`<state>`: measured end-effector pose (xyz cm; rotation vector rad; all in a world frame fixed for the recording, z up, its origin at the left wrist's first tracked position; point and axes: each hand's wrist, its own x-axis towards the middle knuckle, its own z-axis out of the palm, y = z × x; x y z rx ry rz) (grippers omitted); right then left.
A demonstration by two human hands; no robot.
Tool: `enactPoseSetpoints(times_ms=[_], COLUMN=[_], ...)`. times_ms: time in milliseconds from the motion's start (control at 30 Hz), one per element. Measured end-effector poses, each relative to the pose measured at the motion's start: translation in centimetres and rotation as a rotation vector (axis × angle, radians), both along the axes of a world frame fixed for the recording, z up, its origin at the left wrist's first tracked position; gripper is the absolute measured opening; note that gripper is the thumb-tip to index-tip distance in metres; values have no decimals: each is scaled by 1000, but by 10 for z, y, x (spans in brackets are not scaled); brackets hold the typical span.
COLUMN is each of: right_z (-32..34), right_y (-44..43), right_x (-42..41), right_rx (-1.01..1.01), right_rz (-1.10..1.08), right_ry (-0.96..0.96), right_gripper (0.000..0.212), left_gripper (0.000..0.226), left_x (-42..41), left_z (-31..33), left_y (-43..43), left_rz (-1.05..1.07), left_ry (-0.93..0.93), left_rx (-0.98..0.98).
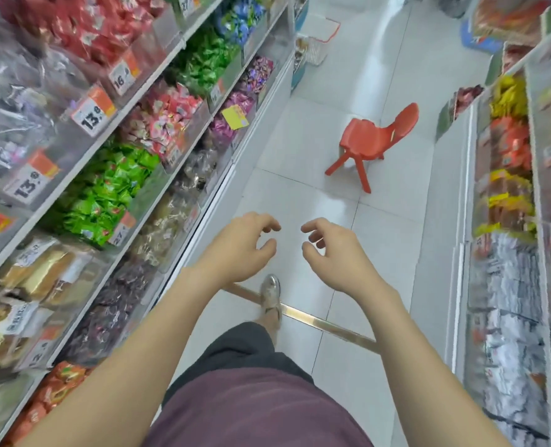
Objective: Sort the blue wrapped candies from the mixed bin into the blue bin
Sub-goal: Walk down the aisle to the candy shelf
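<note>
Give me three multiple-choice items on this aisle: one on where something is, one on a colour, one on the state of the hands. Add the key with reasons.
1. Where are the blue candies?
A. far along the left shelves
B. on the floor
C. in a cart

2. What colour is the chair?
A. blue
B. red
C. green

3. The left hand and right hand:
A. each pinch a candy
B. grip a basket
C. hold nothing

Key: 1 A, the blue wrappers show at the far end of the left shelves; 2 B, its seat, back and legs are all red; 3 C, the fingers hang loosely curled over the floor with nothing in them.
</note>
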<state>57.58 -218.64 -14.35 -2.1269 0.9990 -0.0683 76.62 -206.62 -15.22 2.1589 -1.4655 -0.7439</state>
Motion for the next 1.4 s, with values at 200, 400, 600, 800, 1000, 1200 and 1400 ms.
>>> enactPoseSetpoints(times_ms=[200,400,600,800,1000,1200,1400], right_z=[6,3,-23,-22,-23,-35,-35], right_y=[-153,-309,-470,-613,-726,-813,-890], right_x=[84,160,256,343,455,568,646], right_rx=[-7,18,-6,28,-8,-29,5], right_rz=[-10,37,109,276,510,664,725], right_ry=[93,116,77,75,102,102,150], right_gripper=[32,34,32,30,30,30,27], left_gripper=[34,38,33,34,29,26,15], left_x=[92,165,242,311,385,470,542], left_z=[9,19,-4,-7,-11,-46,-61], left_y=[-167,-325,-465,-578,-660,-730,-800], left_rz=[-9,-36,45,223,453,553,573], left_ry=[-8,-32,-61,-19,-42,-1,65], left_rx=[-1,14,21,84,42,24,88])
